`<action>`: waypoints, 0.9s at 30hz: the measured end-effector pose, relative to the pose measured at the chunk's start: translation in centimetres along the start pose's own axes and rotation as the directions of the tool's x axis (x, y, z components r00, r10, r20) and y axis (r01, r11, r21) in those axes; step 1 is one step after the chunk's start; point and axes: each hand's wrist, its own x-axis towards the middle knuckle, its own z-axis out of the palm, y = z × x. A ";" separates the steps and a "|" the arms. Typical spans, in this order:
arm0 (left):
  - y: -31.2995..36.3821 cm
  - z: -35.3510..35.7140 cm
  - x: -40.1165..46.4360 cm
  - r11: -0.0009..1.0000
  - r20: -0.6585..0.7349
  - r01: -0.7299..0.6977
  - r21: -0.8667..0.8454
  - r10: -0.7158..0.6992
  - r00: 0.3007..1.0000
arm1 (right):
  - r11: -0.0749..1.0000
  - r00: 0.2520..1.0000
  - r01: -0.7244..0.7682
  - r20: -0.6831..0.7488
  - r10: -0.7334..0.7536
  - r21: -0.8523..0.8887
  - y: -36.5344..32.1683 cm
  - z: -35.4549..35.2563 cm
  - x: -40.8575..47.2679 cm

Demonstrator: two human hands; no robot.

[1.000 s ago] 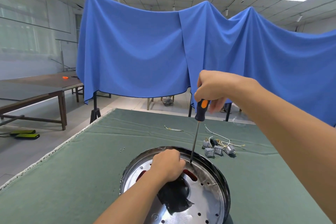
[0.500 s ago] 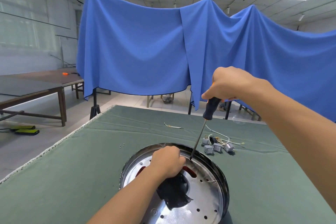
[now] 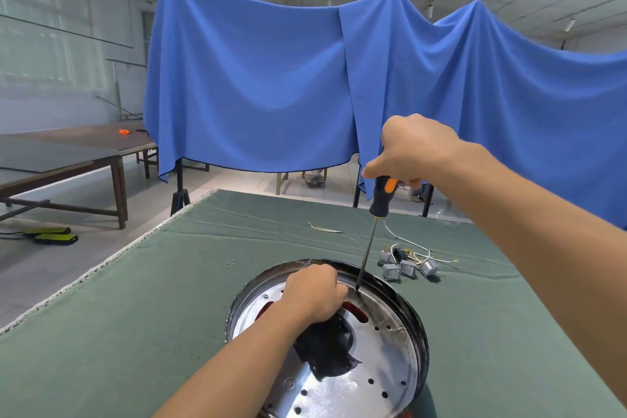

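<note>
While the left hand point(image 3: 314, 292) grips the round shiny metal pan's point(image 3: 390, 380) inside, the right hand point(image 3: 412, 149) holds the black-and-orange-handled screwdriver point(image 3: 371, 231) tip-down against it.

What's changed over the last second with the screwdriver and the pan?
The right hand tipped the screwdriver handle to the right, then partly back. Its tip stayed on the same spot of the metal pan, and the left hand stayed put on it.

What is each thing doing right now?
Metal plate: lying flat on the green table.
Screwdriver: nearly upright, tip down on the metal plate.
Right hand: gripping the screwdriver handle.
Left hand: curled, resting on the metal plate.
Grey switches: lying loose on the table.
</note>
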 end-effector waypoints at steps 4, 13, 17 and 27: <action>0.0 0.0 0.0 1.000 0.005 0.002 -0.010 -0.002 1.000 | 0.993 0.972 -0.026 0.235 -0.003 0.119 -0.7 -1.0 0.2; 0.0 -0.1 0.0 1.000 0.013 -0.004 -0.014 0.004 1.000 | 1.000 0.996 0.023 0.086 -0.024 0.018 -1.1 -0.3 0.2; -0.2 -0.2 0.0 1.000 0.020 -0.005 -0.021 0.006 1.000 | 0.990 0.977 0.052 0.197 -0.077 0.131 -1.5 -0.7 0.3; -0.3 -0.1 0.2 0.999 0.021 -0.015 -0.029 0.015 1.000 | 0.996 0.988 -0.004 0.153 -0.010 0.092 -0.4 -0.1 0.8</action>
